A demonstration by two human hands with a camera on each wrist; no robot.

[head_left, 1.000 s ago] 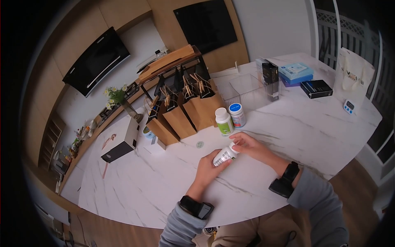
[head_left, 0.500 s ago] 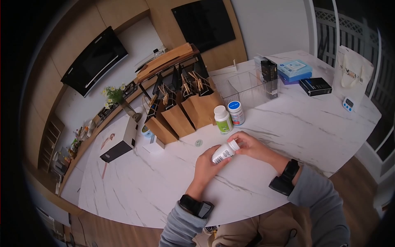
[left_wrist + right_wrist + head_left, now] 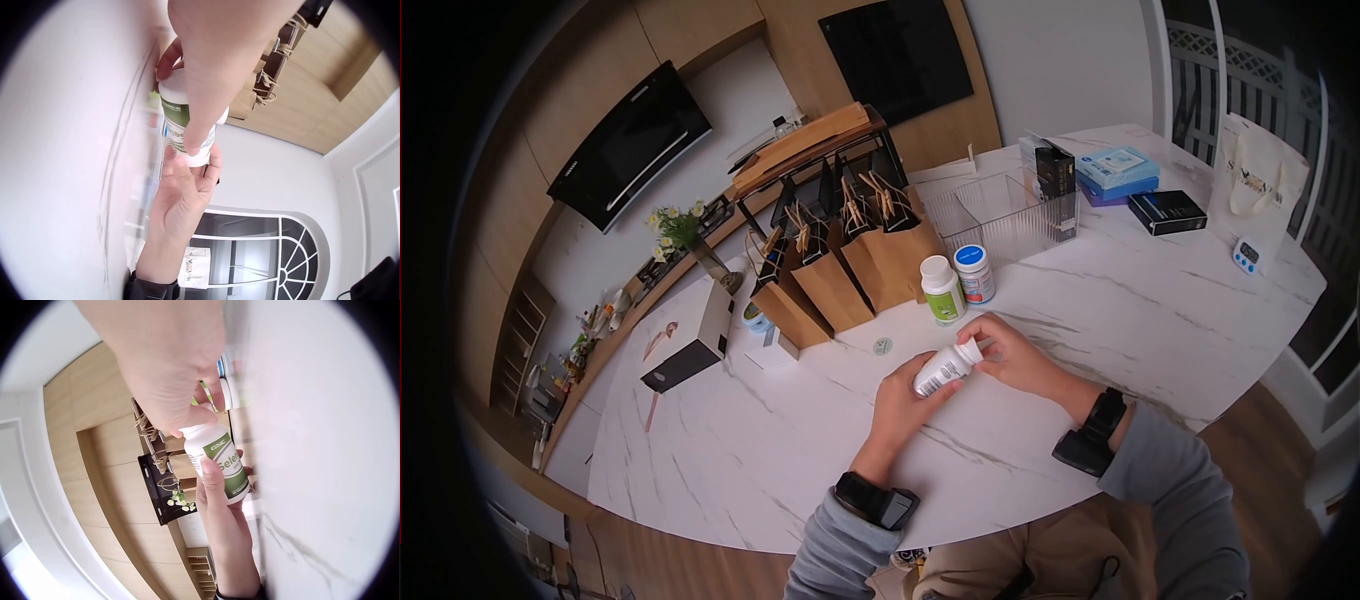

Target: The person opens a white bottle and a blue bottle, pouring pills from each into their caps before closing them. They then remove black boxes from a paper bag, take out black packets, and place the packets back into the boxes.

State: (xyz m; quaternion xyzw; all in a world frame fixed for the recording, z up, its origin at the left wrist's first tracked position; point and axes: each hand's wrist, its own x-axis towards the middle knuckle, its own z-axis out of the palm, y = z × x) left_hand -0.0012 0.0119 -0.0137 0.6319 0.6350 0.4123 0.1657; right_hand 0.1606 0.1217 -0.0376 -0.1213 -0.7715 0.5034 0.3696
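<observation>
Marble-look tabletop [image 3: 730,450]: GNC bottle [image 3: 941,372] tilted above it, between the near edge and the upright green-label bottle [image 3: 943,292]. Your left hand [image 3: 897,408] grips the body, right hand [image 3: 1018,358] pinches the top. Brace gently; turn square to the neck.

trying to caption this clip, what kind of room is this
Probably a home dining or living area: a white marble-patterned table, a black wall-mounted screen and yellow-and-white flowers in a vase.

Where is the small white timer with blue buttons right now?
In the head view, far right: the timer stands on the white marbled table, before the white bag.
</observation>
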